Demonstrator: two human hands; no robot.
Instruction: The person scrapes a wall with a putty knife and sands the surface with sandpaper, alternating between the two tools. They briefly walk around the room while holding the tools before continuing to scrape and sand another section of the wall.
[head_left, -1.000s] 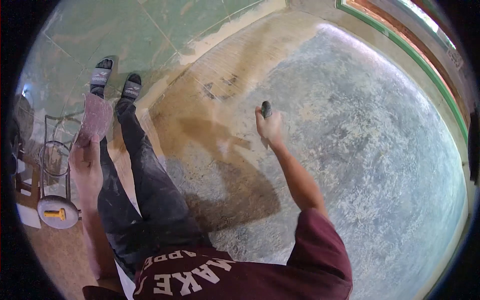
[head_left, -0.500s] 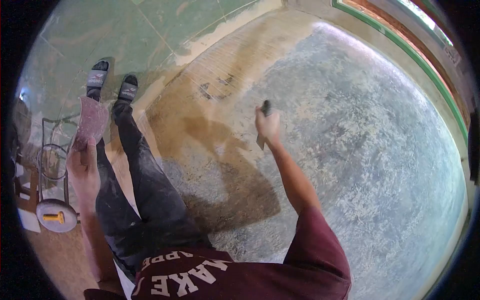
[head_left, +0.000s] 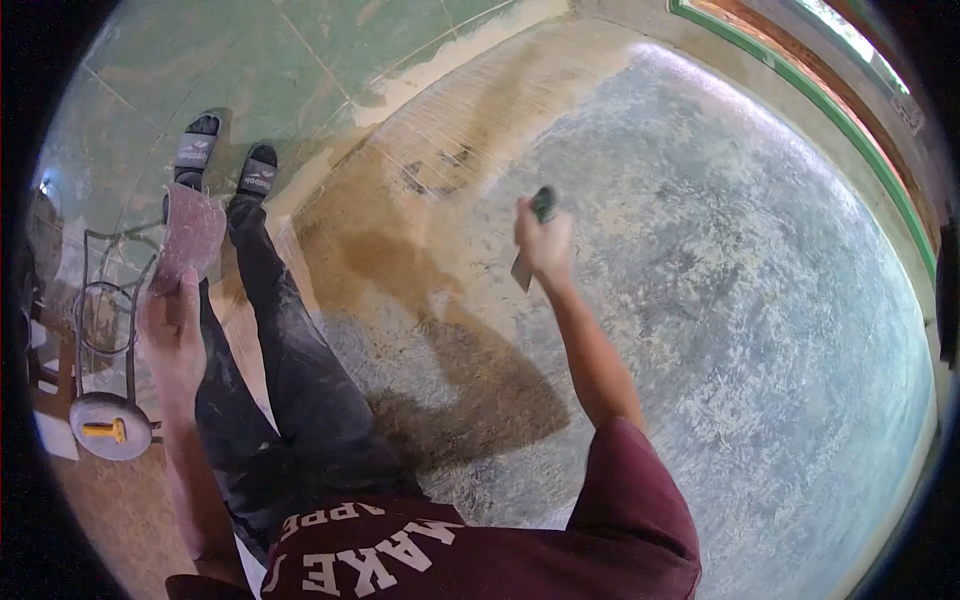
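Observation:
My left hand [head_left: 178,335] is closed on one end of a curved, dusty reddish-brown sheet that looks like sandpaper [head_left: 196,232], held out over my legs. In my right hand [head_left: 546,245], fingers wrapped round it, is a scraper [head_left: 543,204] with a dark handle. Its flat metal blade [head_left: 521,272] sticks out on the near side of the fist, right over the wall [head_left: 700,300]. That wall is mottled blue-grey, with a brown, scratched part [head_left: 340,220] to the left of the scraper. My shadow falls across the brown part.
A round stool [head_left: 98,410] with a metal frame stands at the left, and a yellow-handled tool [head_left: 104,431] lies on it. My feet in sandals [head_left: 257,172] are on a green tiled floor [head_left: 280,70]. A green-edged window frame [head_left: 800,75] runs along the upper right.
My right hand has shifted slightly up and to the right with the scraper. The left hand and its sheet have moved a little to the right.

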